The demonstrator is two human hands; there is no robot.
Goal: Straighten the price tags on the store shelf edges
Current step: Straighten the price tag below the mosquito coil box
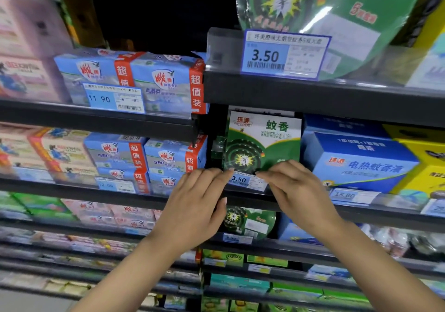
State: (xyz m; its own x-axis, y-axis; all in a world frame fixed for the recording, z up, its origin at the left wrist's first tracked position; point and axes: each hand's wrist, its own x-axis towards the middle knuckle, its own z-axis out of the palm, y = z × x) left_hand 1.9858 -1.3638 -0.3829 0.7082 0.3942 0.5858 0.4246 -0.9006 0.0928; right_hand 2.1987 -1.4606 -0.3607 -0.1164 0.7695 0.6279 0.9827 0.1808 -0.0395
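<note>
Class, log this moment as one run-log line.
step: straightening 3.50 price tag | left hand: on tag's left end | right hand: on right end | tag: tilted

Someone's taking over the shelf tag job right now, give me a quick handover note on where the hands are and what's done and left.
Left hand: fingertips pinching the left end of the 3.50 price tag on the middle shelf edge.
Right hand: fingertips on the tag's right end.
The tag sits below the green mosquito coil box and looks tilted, right end lower; not yet straight.
The upper 3.50 tag also looks slightly tilted. The 11.90 tag and 15.80 tag look roughly level.
Left: level this tag, then check the upper tag and the blurred lower shelves.
</note>
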